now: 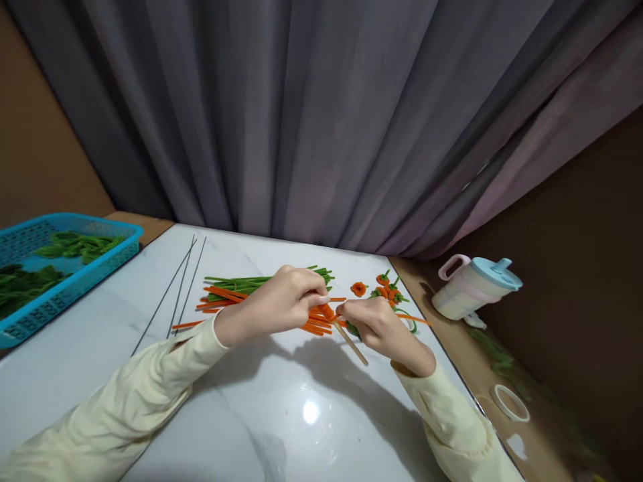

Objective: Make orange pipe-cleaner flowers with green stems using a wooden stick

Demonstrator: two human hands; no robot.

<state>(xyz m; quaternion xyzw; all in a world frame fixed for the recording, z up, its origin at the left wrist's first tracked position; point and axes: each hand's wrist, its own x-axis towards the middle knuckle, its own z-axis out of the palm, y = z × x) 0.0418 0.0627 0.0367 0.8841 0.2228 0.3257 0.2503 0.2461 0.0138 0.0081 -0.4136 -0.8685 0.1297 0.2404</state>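
My left hand [286, 301] is closed in a pinch on an orange pipe cleaner [328, 312] coiled around a wooden stick [354, 347]. The stick slants down to the right, its lower end free. Close beside it, my right hand [374, 325] pinches the same orange strand near the coil; a loose orange end sticks out to the right past the hand. Straight orange pipe cleaners [221, 294] and green pipe cleaners [236, 281] lie under and behind my left hand. Small orange coiled flowers with green stems [389, 292] and a single orange coil [358, 289] lie behind my right hand.
A blue plastic basket [115, 251] with green leafy pieces [83, 246] stands at the left. Thin dark wires [173, 284] lie on the white marbled tabletop [281, 415]. At the right are a lidded cup [475, 288] and a white tape ring [511, 403]. A grey curtain [311, 120] hangs behind.
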